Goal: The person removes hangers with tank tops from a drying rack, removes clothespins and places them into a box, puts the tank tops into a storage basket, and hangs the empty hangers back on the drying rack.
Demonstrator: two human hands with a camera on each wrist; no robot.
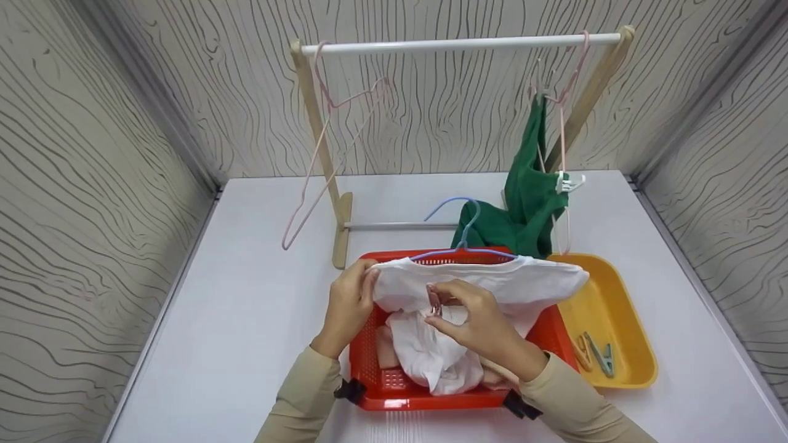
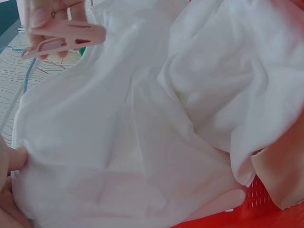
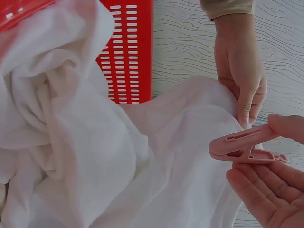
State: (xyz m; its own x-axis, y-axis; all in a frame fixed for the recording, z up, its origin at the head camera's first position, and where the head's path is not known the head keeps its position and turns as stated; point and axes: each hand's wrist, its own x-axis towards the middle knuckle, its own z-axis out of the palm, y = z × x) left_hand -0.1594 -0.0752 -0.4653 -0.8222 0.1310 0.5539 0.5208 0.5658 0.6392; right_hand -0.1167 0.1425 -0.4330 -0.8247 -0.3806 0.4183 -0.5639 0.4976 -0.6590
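Note:
A white shirt (image 1: 511,286) hangs over a blue hanger (image 1: 463,246), its lower part bunched in the red basket (image 1: 418,403). My left hand (image 1: 351,301) pinches the shirt's left shoulder edge, thumb on the near side; in the right wrist view this left hand (image 3: 241,71) grips the cloth corner. In front of the shirt, my right hand (image 1: 474,317) holds a pink clothespin (image 3: 247,145) between thumb and fingers. The left wrist view shows the clothespin (image 2: 69,37) near the shirt's neckline, apart from the cloth.
A rack with a white bar (image 1: 462,44) stands behind the basket. From it hang an empty pink hanger (image 1: 308,178) on the left and green cloth (image 1: 532,191) on the right. A yellow tray (image 1: 634,344) with clothespins (image 1: 600,354) sits right of the basket.

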